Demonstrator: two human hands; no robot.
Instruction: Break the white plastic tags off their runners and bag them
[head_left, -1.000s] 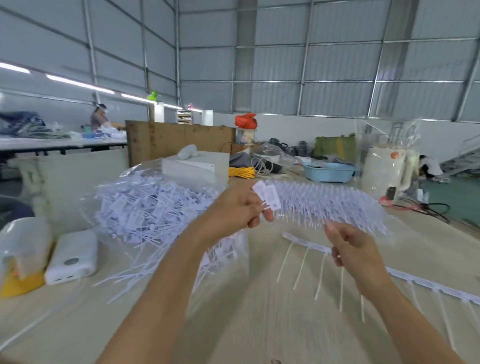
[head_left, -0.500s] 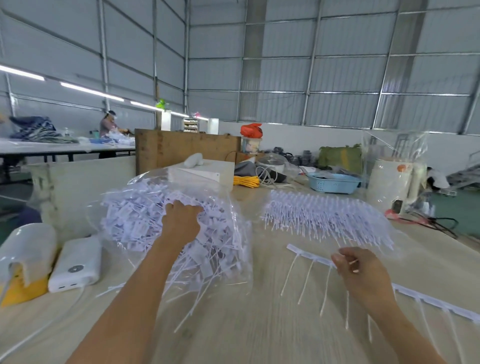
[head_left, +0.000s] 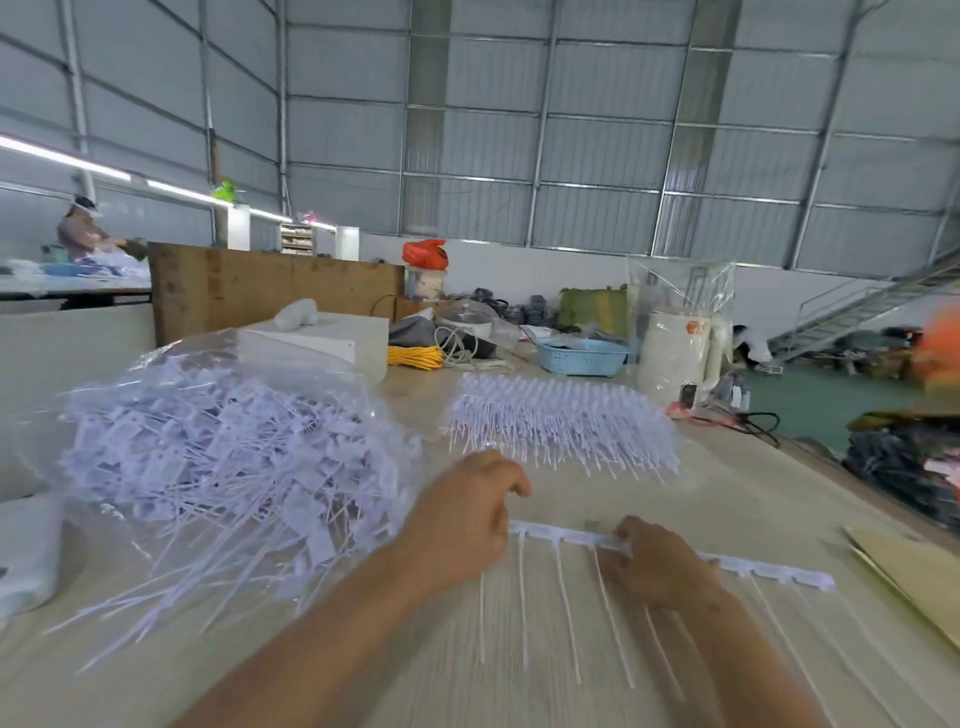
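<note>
A white runner strip (head_left: 566, 536) with several thin tag tails hanging toward me lies across the table in front of me. My right hand (head_left: 657, 564) grips the runner near its middle. My left hand (head_left: 462, 512) sits with curled fingers at the runner's left end; whether it holds the strip is hidden. A clear plastic bag (head_left: 218, 452) heaped with loose white tags lies to the left. A stack of unbroken tag runners (head_left: 561, 421) lies farther back.
A wooden table (head_left: 727, 499) carries everything. A white box (head_left: 332, 338), yellow cord (head_left: 413, 357), blue basket (head_left: 582, 356) and white jug (head_left: 675, 353) stand at the back. Cardboard (head_left: 914, 571) lies at the right edge. A person (head_left: 83, 234) works far left.
My left hand carried broken-off tags into the bag, then came back to the runner's left end. My right hand stayed on the runner.
</note>
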